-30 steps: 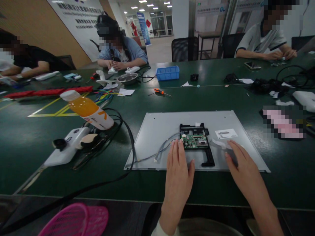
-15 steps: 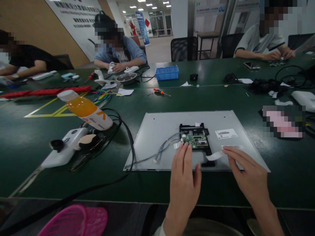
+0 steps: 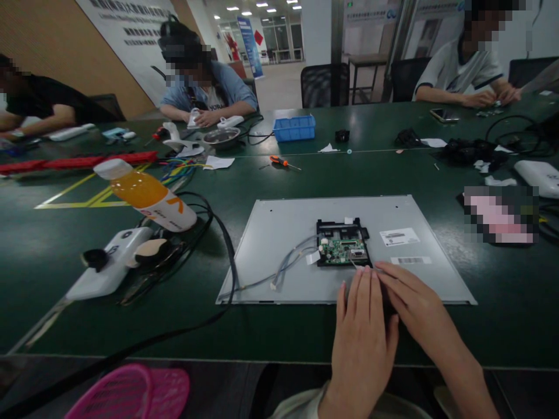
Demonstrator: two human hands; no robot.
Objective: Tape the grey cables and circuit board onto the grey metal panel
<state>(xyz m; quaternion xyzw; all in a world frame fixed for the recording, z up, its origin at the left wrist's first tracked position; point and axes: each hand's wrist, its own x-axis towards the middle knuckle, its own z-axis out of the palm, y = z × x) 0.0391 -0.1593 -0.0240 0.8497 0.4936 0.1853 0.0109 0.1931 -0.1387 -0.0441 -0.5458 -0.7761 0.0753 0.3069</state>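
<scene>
On the table lies a flat grey metal display panel [image 3: 279, 233]. A green circuit board [image 3: 338, 250] in a black plastic frame [image 3: 321, 224] sits at its middle. My left hand [image 3: 364, 331] reaches over the panel's near edge, fingers stretched and side by side, fingertips at the frame's lower edge. Just at those tips a small bit of white tape [image 3: 357, 266] shows; the rest is hidden. My right hand [image 3: 419, 308] lies close against the left, its fingers extended to the frame's lower right corner and its thumb out of sight. Grey cables [image 3: 286, 265] run left from the board.
Left of the panel stand a tilted juice bottle [image 3: 148, 195], a white device [image 3: 111, 262] and a black cable [image 3: 229, 250]. Beyond are an orange screwdriver [image 3: 285, 163] and a blue basket [image 3: 294, 128]. A phone [image 3: 498, 215] lies right. Several people sit around the table.
My left hand has moved right along the frame's lower edge. My right hand, which held a strip of white tape out to the right, has come left against it; the strip is now mostly covered.
</scene>
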